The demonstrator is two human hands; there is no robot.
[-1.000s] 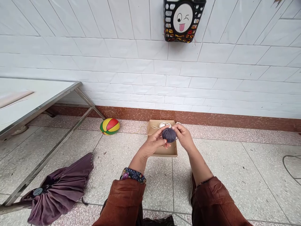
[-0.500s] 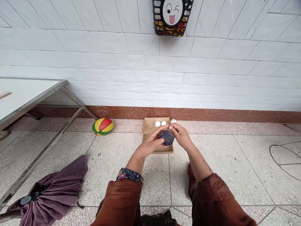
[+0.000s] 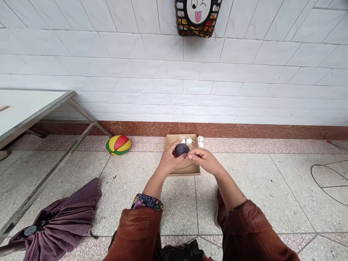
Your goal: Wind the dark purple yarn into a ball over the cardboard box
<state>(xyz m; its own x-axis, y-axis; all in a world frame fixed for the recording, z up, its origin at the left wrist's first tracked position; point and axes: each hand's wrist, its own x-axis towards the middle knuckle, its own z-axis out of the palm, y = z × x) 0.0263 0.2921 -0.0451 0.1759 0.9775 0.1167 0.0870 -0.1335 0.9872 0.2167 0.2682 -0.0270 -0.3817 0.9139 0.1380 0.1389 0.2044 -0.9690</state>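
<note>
Leftward and farther from the body, the dark yarn ball [image 3: 181, 149] has shifted since half a second ago, and the right hand's fingertips have moved from its top to its near right side; two white balls [image 3: 200, 144] now show right of the box where I saw one.

Nearest me are the person's brown sleeves [image 3: 141, 232], with a dark red shoe [image 3: 219, 208] on the floor by the right one. Off to the left a partly folded purple umbrella [image 3: 65, 221] spreads its pleats over the tiles, well apart from the hands. The left hand [image 3: 169, 159] is curled around the yarn ball, holding it above the open cardboard box [image 3: 185, 174]. The right hand [image 3: 205, 161] has thumb and fingertips drawn narrow; whether they pinch a strand, I can't tell.

Both hands hang over the box and hide much of its middle, and the yarn ball stands partly before the white balls [image 3: 189, 141] lying at its far end. Left of it, a striped ball [image 3: 118, 145] rests near the leg of a pale-topped table [image 3: 32, 105]. Behind rises the white tiled wall [image 3: 136, 79], with a black basket [image 3: 197, 28] high up on it.
</note>
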